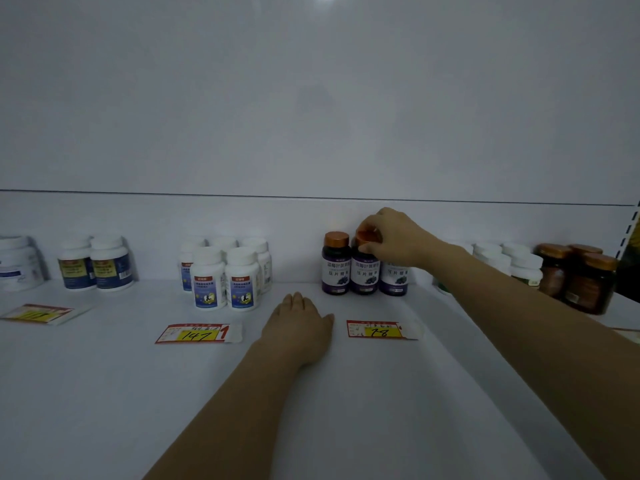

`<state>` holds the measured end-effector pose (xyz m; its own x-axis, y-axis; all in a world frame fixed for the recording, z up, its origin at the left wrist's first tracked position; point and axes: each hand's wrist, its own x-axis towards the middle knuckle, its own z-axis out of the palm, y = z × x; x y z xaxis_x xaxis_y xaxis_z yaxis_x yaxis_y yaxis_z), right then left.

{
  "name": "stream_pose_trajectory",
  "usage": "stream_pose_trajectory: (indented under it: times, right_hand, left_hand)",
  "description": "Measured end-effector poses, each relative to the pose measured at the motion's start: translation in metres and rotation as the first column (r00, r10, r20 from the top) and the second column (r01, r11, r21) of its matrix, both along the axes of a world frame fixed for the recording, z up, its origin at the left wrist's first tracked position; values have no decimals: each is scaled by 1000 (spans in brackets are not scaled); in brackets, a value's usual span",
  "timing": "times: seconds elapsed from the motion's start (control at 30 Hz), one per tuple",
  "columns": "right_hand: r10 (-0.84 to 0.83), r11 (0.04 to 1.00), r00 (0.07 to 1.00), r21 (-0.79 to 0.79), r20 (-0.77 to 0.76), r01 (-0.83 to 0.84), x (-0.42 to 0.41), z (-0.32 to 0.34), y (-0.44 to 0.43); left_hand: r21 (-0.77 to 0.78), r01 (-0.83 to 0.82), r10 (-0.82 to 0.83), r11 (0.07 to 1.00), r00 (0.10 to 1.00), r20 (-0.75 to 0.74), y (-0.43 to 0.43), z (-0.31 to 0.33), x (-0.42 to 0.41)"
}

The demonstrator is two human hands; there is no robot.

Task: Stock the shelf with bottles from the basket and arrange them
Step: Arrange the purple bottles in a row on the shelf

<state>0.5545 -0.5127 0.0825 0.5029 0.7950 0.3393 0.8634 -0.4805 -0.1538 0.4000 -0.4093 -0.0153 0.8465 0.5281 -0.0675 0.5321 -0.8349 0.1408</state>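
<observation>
**A:** Starting from the left end, is anything at risk?

**B:** Not much. The white bottles (225, 278) cluster near the back edge of the shelf (104, 393), well apart from both hands. The left hand (298, 323) lies flat near the front edge with straight fingers, holding nothing. I judge it to be only a brace.

**A:** And the purple row?

**B:** That is where the risk is. The right hand (391, 240) curls its fingers round the orange cap of the middle purple bottle (365, 275), which stands upright at the back edge. Gripped that high, a twist or shove could tip it into the left purple bottle (336, 268) or the right purple bottle (394, 278), both just beside it.

**A:** Is the right one touched too?

**B:** Possibly, since the hand hides its cap. Further right, the forearm passes near the pale bottles (523, 266), so a careless pull back could sweep them
</observation>
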Motion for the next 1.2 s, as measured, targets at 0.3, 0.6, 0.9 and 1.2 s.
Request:
stream_pose_trajectory:
  times: [0.3,0.6,0.9,1.2]
  right_hand:
    - [-17,999,948,34,319,7,7,-26,1]
    - [-294,955,956,49,6,293,17,-22,-29]
    - [-63,831,911,485,-407,273,10,-34,-48]
    - [78,734,924,648,-375,202,-23,-1,-56]
  left_hand:
    - [-2,5,-5,1000,999,-34,-1,1,-2]
    - [25,-9,11,1000,998,-57,-4,3,-4]
    - [-5,-23,23,1000,999,-41,-6,4,-6]
    - [-508,304,27,806,838,545,-34,44,-10]
